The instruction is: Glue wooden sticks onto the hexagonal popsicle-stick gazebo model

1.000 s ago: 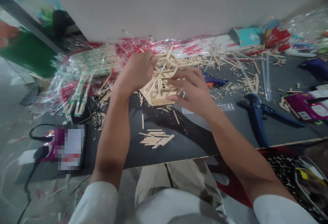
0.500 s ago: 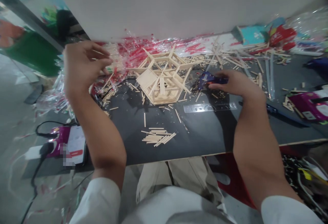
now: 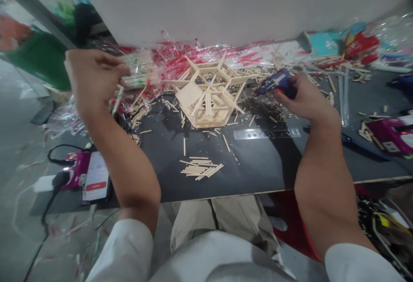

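My right hand [image 3: 301,95] grips a blue glue gun [image 3: 274,82], its nozzle pointing left toward a six-sided frame [image 3: 209,95] built of pale wooden sticks. The frame stands upright on the black tabletop, with thin sticks jutting from its top and a flat stick panel on its left side. My left hand [image 3: 97,78] is raised at the left, beside a clear plastic pack of sticks [image 3: 140,69]. Its fingers are bent and slightly blurred; what they pinch, if anything, I cannot make out. A small pile of loose sticks [image 3: 201,169] lies in front of the frame.
A clear ruler [image 3: 267,134] lies right of the frame. Red-and-clear plastic wrappers [image 3: 180,60] heap behind it. A phone [image 3: 97,176] and a purple power strip [image 3: 77,170] are at left; another purple power block [image 3: 392,133] sits right. Stick scraps litter the black table [image 3: 258,166].
My left hand has drawn left, showing more of the stick pack. My right hand has lifted the glue gun up and slightly right. The view has shifted a little.
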A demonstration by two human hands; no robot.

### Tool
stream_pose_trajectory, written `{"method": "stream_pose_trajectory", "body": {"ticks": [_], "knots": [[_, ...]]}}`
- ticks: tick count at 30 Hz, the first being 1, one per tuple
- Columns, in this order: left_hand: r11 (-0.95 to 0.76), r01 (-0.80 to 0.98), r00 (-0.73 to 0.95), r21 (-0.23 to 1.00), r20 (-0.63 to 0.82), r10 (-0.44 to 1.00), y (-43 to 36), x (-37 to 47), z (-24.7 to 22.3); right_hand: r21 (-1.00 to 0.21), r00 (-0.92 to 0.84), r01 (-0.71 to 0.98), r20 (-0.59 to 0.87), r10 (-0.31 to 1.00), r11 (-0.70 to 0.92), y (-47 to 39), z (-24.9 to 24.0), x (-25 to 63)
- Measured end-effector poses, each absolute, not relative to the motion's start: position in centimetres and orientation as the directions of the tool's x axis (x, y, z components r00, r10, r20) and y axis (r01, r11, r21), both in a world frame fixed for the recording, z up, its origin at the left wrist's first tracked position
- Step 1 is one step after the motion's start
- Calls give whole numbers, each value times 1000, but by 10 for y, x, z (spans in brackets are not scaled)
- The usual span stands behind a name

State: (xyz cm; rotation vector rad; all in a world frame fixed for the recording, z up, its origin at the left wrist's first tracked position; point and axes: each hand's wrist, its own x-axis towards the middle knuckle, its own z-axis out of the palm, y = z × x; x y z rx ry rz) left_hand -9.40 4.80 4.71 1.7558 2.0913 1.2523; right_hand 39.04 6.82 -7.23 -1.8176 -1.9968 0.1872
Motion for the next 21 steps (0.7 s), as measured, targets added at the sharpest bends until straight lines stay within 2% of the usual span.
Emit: {"method": "stream_pose_trajectory", "body": {"ticks": [3, 5, 9, 12, 17, 21], "knots": [[18, 789, -349, 614, 425, 835, 47, -91, 48, -544, 13, 820, 325, 946, 176, 63, -61, 378], [55, 790, -377, 611, 413, 829, 48, -87, 50, -559, 39, 810, 353, 935, 177, 61, -49, 367], [-18, 768, -316, 640, 405, 858, 50, -80, 51, -439, 30, 881, 423, 906, 176, 61, -17, 343], [-116, 781, -206, 614, 428, 880, 48, -76, 54, -338, -132, 894, 424, 896, 292, 65, 8, 323], [-200, 848, 25, 490, 340, 940, 41, -63, 65, -269, -313, 867, 360, 879, 419, 77, 31, 293], [-205, 899, 96, 387, 282, 955, 37, -43, 72, -255, -409, 832, 320, 855, 493, 82, 34, 282]]}}
